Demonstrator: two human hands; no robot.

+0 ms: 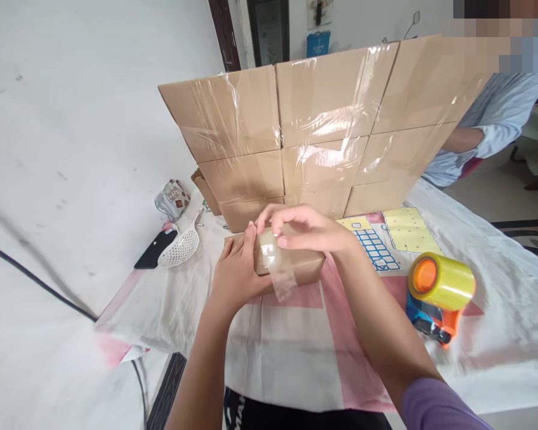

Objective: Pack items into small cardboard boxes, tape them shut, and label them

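A small brown cardboard box (305, 272) lies on the cloth-covered table in front of me. My left hand (238, 270) grips its left end, fingers over the top and thumb along the front. A strip of clear packing tape (269, 254) runs over the box top, its loose end hanging down the front side. Above the tape is my right hand (311, 230), its fingers bent and a gap between thumb and forefinger. Those fingertips are at the tape's upper part; whether they press on it I cannot tell.
Stacked boxes under clear tape (323, 119) rise behind. A tape dispenser (442, 292) with a yellow roll stands at right, near yellow paper sheets (410, 230). At left lie a white slotted ladle (182, 246), a black phone-like object (150, 251) and a snack packet (173, 200). Another person's arm (464, 140) is at far right.
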